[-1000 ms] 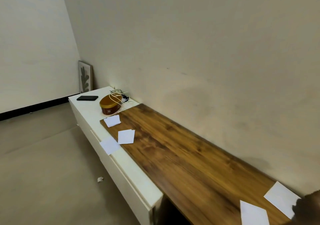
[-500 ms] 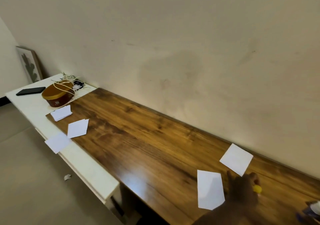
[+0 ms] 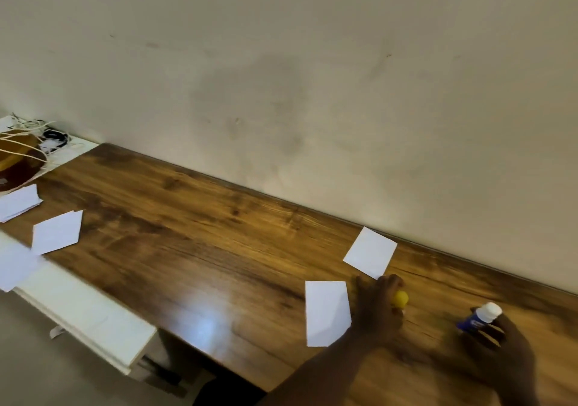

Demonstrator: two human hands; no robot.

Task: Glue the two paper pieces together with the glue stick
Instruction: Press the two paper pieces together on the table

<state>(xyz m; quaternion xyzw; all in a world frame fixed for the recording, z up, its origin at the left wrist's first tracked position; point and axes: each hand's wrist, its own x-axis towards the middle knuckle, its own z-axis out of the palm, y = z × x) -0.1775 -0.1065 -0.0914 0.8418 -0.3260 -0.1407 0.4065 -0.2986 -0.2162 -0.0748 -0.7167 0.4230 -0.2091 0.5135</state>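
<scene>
Head view shows us a long brown wood-grain tabletop against a pale wall, and we take it as our landmark. On its right part we count two white rectangular paper pieces: one near the tabletop's wall edge, the other nearer its front edge, apart from each other. Between them rests our left hand, fingers curled around a small yellow cap, fingertips touching the corner of the far piece. Further right on the tabletop, our right hand grips a blue glue stick with a white top, fingers wrapped narrow around its lower body; it stands tilted.

At the tabletop's left end we count three more white paper items: a small stack, a loose sheet, and a blurred sheet hanging over the front edge onto a white cabinet. Beyond that end sits one round brown tub, lidded, with pale strings draped over it; its contents are hidden.
</scene>
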